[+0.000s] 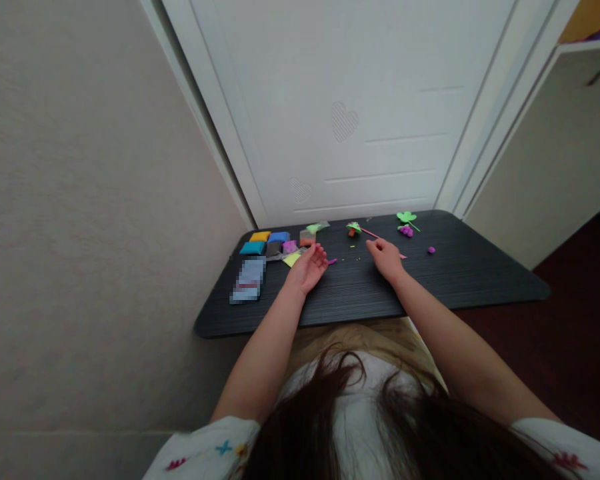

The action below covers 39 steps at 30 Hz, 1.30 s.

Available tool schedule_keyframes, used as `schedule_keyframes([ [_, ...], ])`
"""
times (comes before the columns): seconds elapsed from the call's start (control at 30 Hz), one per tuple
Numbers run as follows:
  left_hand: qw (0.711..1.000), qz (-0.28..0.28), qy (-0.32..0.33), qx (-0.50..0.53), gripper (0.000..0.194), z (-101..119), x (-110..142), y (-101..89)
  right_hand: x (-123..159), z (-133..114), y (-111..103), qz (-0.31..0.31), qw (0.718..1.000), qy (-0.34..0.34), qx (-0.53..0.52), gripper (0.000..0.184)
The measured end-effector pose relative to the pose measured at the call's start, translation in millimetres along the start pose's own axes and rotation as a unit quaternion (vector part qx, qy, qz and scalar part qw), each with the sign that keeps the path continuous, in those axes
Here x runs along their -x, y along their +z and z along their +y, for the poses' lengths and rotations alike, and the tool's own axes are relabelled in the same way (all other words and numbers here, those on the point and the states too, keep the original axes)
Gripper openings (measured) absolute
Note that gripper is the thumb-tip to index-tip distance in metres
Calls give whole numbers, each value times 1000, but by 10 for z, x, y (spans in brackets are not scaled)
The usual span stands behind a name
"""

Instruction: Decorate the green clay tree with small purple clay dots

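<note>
My left hand (310,268) rests over the table with its palm turned up and inward, fingers loosely bent and apart. A small purple strip of clay (333,261) shows just beside its fingertips; whether they touch it I cannot tell. My right hand (386,259) is closed, its fingers curled in, and what they hold, if anything, is hidden. A thin pink stick (370,233) lies just beyond it, and a pink bit (403,257) shows at its right side. Between and beyond the hands stands a small green-and-red clay figure (353,229).
Coloured clay packs (279,237) lie at the dark table's (350,300) left, with a pixelated phone-like object (249,280) nearer me. A green clay leaf shape (407,217), a purple cluster (406,231) and a purple ball (431,250) lie right. A white door (360,80) stands behind.
</note>
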<state>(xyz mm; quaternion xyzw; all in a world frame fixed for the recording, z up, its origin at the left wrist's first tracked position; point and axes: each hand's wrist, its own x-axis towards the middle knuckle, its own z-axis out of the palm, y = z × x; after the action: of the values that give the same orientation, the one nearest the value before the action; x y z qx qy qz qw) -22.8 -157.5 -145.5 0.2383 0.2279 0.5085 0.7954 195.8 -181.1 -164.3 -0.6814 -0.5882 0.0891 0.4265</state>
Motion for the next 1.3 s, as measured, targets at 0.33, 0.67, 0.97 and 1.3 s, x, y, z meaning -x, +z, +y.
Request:
schedule_keyframes([
  [0.33,1000,9,3,-5,13,0,7,-1,-20,34,18,12,1000,-6,4,28],
  [0.67,1000,7,-6,-9,15,27,7,14,-109,71,25,-138,987,-42,67,25],
  [0.97,1000,4,-3,-11,15,30,-2,-5,-367,65,-6,-300,947,-30,113,24],
  [1.3,1000,0,0,-16,16,28,1,-7,-456,-4,-13,-351,927,-33,127,25],
])
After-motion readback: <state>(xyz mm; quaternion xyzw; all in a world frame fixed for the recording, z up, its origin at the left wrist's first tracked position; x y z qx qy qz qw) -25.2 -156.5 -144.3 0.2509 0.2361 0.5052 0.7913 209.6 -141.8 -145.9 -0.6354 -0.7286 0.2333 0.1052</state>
